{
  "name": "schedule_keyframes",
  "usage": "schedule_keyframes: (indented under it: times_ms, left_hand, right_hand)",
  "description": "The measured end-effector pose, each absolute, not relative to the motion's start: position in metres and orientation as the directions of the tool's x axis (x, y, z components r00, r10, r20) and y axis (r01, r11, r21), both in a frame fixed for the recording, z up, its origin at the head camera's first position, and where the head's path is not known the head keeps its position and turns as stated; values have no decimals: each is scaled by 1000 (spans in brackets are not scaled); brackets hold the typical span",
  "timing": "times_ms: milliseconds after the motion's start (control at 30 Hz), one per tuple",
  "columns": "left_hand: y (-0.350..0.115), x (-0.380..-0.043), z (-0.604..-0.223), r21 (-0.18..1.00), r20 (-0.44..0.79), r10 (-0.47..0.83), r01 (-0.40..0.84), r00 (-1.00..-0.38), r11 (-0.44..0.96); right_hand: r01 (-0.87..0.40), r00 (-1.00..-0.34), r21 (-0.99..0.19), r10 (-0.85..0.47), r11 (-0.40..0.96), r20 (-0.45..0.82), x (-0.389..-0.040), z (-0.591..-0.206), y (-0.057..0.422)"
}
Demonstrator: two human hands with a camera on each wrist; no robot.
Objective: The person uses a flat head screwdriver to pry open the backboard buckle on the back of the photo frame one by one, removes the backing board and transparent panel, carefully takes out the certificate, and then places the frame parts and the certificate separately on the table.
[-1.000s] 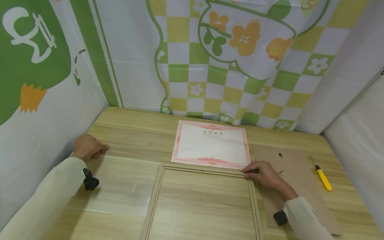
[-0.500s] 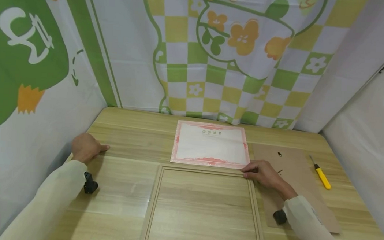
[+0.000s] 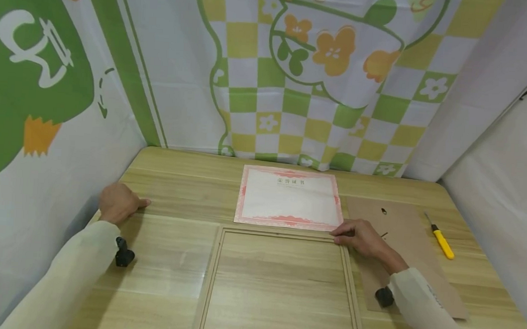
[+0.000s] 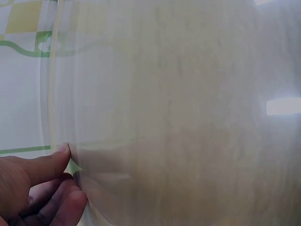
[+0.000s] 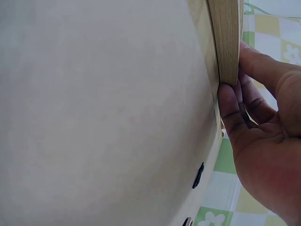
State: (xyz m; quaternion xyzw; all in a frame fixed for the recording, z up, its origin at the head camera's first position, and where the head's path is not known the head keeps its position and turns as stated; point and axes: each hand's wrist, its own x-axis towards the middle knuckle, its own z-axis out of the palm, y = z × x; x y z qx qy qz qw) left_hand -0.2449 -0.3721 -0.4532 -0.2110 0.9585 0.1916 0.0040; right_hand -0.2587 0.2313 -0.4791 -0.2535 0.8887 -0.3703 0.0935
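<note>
In the head view, a light wooden picture frame (image 3: 282, 234) lies flat on the table. My right hand (image 3: 367, 241) pinches its far right corner; the right wrist view shows the thumb and fingertips (image 5: 229, 96) around the end of the wooden edge (image 5: 225, 42). Over at the left side of the table is my left hand (image 3: 119, 203), with one digit stretched out to the right. Close up in the left wrist view, its thumb and curled fingers pinch the edge of a clear sheet (image 4: 188, 117). That clear sheet (image 3: 176, 255) lies left of the frame, glossy and hard to see.
A certificate (image 3: 290, 199) with a pink border lies just behind the frame. Right of it is a brown backing board (image 3: 407, 254) with a small black hanger (image 3: 384, 211), partly under the right forearm. A yellow-handled screwdriver (image 3: 442, 242) lies farther right. Printed curtains (image 3: 312, 107) enclose the table.
My left hand has turned slightly, so its lower fingers have gone out of sight in the head view. My right hand stays at the frame's corner, and the frame has not moved.
</note>
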Motion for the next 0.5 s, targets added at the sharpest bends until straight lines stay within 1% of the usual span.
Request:
schedule_keyframes:
  times_ms: [167,300,400,500]
  left_hand:
    - [-375,-241,-457,392,-48,-372,-360,-927,847]
    - [-375,-239,-460,374,-4,-329,-307,-944,875]
    - [-372,-238,-461,348,10,-296,-274,-955,897]
    - [-366,-236,-459,309,37,-252,-229,-967,923]
  right_hand:
    - [-388,-851,-702,-525,597,24,-260,-478,230]
    - [-386,-858,-696,-512,605,30,-260,-480,229]
    - [-399,-870,-656,-490,641,50,-257,-480,227]
    - [-404,-894,-587,-438,702,93,-250,-473,224]
